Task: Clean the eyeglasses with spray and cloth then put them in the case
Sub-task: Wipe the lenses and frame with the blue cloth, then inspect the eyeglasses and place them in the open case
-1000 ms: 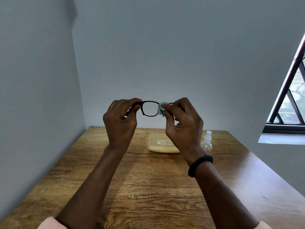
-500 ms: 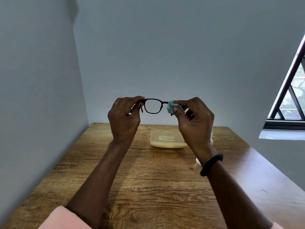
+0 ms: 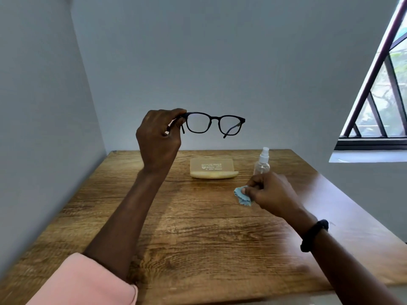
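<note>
Black-framed eyeglasses (image 3: 214, 125) hang in the air above the far part of the wooden table (image 3: 198, 227). My left hand (image 3: 159, 139) pinches them at their left end, lenses facing away, temples unfolded. My right hand (image 3: 269, 193) is low over the table, fingers closed on a small crumpled light-blue cloth (image 3: 242, 195) that touches or nearly touches the wood. A closed pale yellow case (image 3: 213, 168) lies flat near the table's back edge. A small clear spray bottle (image 3: 262, 162) with a white nozzle stands upright just behind my right hand.
Grey walls close in the table at the left and back. A barred window (image 3: 383, 102) with a white sill is at the right. A black band sits on my right wrist (image 3: 313, 235).
My right hand has left the right lens and dropped to the table with the cloth. The glasses stay up in my left hand alone.
</note>
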Tool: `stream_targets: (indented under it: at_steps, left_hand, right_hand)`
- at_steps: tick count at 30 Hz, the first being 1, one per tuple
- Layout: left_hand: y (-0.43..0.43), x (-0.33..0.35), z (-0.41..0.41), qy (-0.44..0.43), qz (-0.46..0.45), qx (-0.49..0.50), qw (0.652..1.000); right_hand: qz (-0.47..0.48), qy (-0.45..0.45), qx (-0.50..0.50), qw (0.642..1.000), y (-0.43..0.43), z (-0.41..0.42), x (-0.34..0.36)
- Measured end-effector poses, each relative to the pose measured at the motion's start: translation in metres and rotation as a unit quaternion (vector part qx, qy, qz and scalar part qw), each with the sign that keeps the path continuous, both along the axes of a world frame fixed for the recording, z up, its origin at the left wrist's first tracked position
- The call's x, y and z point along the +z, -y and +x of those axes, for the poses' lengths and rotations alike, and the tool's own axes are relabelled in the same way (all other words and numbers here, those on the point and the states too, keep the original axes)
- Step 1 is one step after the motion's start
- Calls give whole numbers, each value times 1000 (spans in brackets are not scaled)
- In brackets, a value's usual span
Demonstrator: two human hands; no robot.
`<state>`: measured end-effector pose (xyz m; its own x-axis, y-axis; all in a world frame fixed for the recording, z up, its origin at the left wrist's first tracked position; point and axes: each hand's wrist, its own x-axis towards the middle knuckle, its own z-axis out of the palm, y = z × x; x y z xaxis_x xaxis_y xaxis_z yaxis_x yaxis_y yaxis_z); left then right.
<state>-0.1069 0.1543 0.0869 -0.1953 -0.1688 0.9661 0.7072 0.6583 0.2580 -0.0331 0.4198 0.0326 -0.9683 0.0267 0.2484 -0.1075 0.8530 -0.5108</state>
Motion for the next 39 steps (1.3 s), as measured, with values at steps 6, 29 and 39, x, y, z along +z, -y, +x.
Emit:
stream_targets:
  at_steps: [6,29,39]
  left_hand:
    - [1,-4,-1,11,9,-11,1000]
    - [8,5,5,5,61,-8,998]
    - [14,6,2,13,81,-20,996]
  right_hand:
    - [29,99,-38,994,-9,-5,-19]
    - [-77,-343,-6,936,55,-18,65]
    - [-75,-404,17,912,63,-64,74]
